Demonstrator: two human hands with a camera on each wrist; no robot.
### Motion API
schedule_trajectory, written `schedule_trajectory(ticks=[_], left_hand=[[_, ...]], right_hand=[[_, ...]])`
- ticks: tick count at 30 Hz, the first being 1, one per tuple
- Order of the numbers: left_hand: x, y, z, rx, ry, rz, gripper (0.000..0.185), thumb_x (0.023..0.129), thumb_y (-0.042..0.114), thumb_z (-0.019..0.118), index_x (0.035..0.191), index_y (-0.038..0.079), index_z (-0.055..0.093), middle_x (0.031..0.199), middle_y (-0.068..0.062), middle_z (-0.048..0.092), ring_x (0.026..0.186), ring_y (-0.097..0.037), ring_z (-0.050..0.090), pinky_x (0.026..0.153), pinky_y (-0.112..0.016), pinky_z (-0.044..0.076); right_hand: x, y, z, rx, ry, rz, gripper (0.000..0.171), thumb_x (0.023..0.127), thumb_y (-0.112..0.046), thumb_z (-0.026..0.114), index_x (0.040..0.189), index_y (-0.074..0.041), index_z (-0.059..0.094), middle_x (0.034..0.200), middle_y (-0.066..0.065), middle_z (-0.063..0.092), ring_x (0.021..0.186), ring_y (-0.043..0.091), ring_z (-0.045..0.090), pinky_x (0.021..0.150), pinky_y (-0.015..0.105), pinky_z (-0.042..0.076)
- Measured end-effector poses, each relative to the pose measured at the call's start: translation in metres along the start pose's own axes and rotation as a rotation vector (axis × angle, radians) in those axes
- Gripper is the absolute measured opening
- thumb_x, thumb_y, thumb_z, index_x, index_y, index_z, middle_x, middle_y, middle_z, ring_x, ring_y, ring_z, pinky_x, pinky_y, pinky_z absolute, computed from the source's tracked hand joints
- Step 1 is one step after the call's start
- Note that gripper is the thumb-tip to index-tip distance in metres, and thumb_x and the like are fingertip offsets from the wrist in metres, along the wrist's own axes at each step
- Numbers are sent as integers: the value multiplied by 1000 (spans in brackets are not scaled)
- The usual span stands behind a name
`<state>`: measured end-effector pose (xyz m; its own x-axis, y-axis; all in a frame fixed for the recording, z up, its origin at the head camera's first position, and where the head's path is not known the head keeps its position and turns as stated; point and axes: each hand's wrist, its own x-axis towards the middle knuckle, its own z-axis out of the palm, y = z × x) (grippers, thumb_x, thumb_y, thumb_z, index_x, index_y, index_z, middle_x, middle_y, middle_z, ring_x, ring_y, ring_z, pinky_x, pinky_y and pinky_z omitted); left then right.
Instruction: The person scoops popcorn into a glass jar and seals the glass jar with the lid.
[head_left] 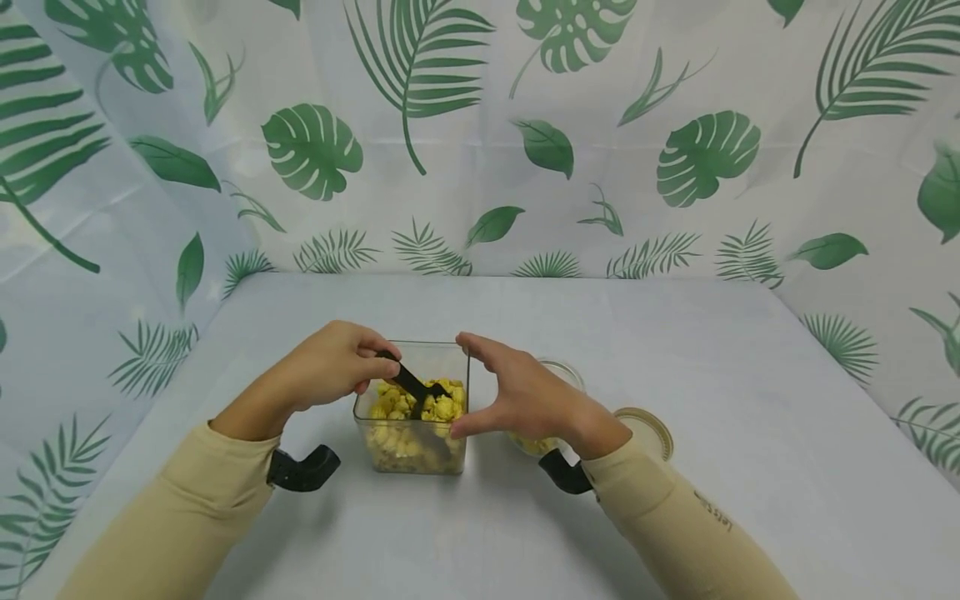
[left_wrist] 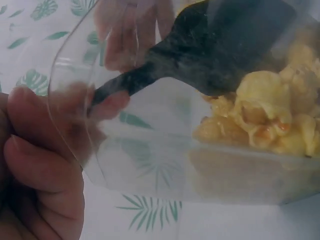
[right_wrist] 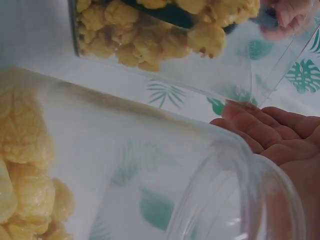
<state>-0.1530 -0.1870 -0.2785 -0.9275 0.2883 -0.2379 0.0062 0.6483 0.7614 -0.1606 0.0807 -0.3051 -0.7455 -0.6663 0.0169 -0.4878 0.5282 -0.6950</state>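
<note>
Your left hand [head_left: 330, 367] pinches the handle of the black scoop [head_left: 415, 385], whose blade sits in the yellow snacks (popcorn-like) inside the clear tub [head_left: 411, 433] at table centre. Your right hand [head_left: 517, 392] braces the tub's 3 o'clock wall, fingers straight. Beyond, at 3 o'clock, stand a jar [head_left: 558, 375] and a lid [head_left: 647, 431].

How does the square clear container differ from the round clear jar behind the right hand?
The square clear plastic container has flat walls and corners; the round clear glass jar has a curved rim. The container stands in plain view between both hands, with a black scoop in it; the jar is mostly hidden behind the right hand and shows no scoop. Both are transparent and hold yellow puffed snacks.
</note>
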Motion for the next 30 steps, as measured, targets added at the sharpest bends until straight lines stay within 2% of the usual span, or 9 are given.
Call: schedule_trajectory(ticks=[4, 8, 11, 14, 20, 24, 30], left_hand=[[-1, -6, -2, -57, 34, -7, 33, 101, 20, 63, 128, 3, 65, 69, -6, 58, 56, -15, 45, 47, -27, 32], [-2, -11, -6, -110, 65, 8, 33, 102, 20, 61, 129, 1, 63, 84, -6, 67, 63, -16, 48, 51, -28, 34], [-2, -14, -9, -134, 77, 32, 34, 103, 19, 60, 130, -2, 61, 97, -8, 70, 71, -18, 52, 59, -28, 43], [-3, -17, -9, -150, 88, 37, 34, 103, 17, 60, 130, -3, 60, 100, -10, 68, 80, -21, 57, 72, -32, 51], [-3, -28, -10, -229, 99, 65, 37, 103, 16, 59, 134, -6, 57, 113, -16, 64, 99, -32, 61, 87, -37, 53], [-3, -36, -11, -304, 102, 94, 40, 104, 15, 58, 136, -9, 54, 119, -17, 60, 101, -26, 61, 89, -32, 52], [-2, -45, -10, -408, 107, 110, 40, 104, 12, 57, 135, -12, 51, 105, -8, 58, 91, -14, 58, 84, -25, 52]], right_hand=[[0, 0, 0, 7, -3, 1, 109, 77, -40, 88, 158, -4, 25, 161, 8, 30, 144, 30, 34, 114, 46, 31], [0, -1, 0, 9, -5, 4, 108, 78, -39, 88, 158, -4, 24, 160, 8, 30, 144, 31, 34, 114, 47, 31], [-1, -1, 0, 10, -4, 4, 109, 77, -39, 88, 158, -4, 25, 160, 8, 30, 143, 31, 34, 114, 48, 32], [0, -1, 0, 8, -3, 2, 109, 77, -40, 88, 158, -5, 25, 160, 8, 31, 143, 31, 35, 113, 48, 32], [0, -1, 0, 14, -4, 2, 107, 78, -36, 88, 158, -5, 24, 160, 8, 30, 143, 32, 34, 114, 48, 32], [-1, -1, 0, 16, -4, 0, 106, 79, -34, 88, 158, -5, 24, 160, 9, 30, 143, 32, 34, 114, 48, 32], [-1, -1, 0, 19, -4, -3, 105, 79, -32, 88, 158, -5, 24, 161, 9, 29, 144, 32, 33, 114, 48, 31]])
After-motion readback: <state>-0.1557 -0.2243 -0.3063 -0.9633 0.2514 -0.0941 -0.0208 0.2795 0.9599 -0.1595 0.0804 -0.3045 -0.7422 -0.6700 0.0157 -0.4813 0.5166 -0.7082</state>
